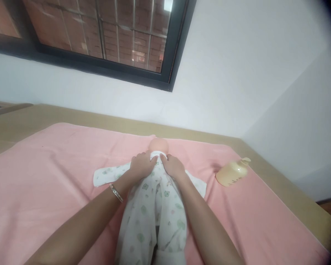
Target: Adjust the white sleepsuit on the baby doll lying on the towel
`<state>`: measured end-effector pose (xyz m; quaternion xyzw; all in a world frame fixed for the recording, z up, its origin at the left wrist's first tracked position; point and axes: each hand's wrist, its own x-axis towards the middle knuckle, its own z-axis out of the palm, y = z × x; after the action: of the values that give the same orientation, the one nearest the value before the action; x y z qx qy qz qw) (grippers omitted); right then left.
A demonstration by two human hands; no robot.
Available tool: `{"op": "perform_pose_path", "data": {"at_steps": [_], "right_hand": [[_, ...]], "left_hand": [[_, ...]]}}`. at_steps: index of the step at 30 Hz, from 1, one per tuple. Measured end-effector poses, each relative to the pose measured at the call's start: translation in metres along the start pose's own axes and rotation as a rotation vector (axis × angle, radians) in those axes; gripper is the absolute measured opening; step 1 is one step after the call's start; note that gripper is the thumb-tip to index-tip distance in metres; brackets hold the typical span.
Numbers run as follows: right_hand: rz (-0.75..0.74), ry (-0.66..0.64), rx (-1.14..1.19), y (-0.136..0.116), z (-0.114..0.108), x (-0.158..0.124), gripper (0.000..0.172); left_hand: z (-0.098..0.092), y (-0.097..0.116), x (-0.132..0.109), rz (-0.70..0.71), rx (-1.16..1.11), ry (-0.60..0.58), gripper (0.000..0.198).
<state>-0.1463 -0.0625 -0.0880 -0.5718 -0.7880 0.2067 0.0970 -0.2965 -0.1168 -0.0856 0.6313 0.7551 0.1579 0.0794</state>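
A baby doll lies on its back, and its smooth pinkish head (158, 144) shows just past my hands. White baby clothing (167, 200) with small green and grey prints covers it, the trouser legs reaching down toward me and one sleeve spread out on each side. My left hand (143, 165) grips the clothing near the left of the collar, thumb on top. On the collar's right side my right hand (174, 166) does the same, fingers curled over the shoulder. The doll's face, arms and body are hidden.
Beneath the doll spreads a pink blanket (71, 158) over a tan surface (68, 113). A cream baby bottle (232, 173) lies on its side at the right. Behind are a white wall (215, 84) and a dark-framed window (167, 81).
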Motion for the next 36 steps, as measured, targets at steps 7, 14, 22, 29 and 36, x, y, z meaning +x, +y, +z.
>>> {"op": "perform_pose_path", "data": {"at_steps": [7, 14, 22, 29, 36], "right_hand": [[0.004, -0.015, 0.025, -0.0009, -0.0011, -0.0003, 0.071], [-0.005, 0.002, 0.019, 0.0004, 0.0005, 0.0007, 0.07], [-0.003, 0.0, 0.026, 0.0007, 0.0002, 0.0002, 0.071], [0.0, -0.007, 0.016, 0.0007, 0.0007, 0.0014, 0.071], [0.001, -0.018, 0.012, -0.0007, -0.0008, 0.0001, 0.071]], "left_hand": [[0.0029, -0.0021, 0.0019, 0.009, -0.01, 0.005, 0.05], [0.0017, -0.0013, 0.0014, 0.001, -0.01, 0.0, 0.05], [0.0008, -0.0001, 0.0007, -0.012, -0.006, -0.014, 0.052], [0.0033, -0.0017, 0.0022, -0.008, -0.006, -0.003, 0.051], [0.0022, -0.0004, 0.0014, -0.016, -0.013, -0.009, 0.051]]}}
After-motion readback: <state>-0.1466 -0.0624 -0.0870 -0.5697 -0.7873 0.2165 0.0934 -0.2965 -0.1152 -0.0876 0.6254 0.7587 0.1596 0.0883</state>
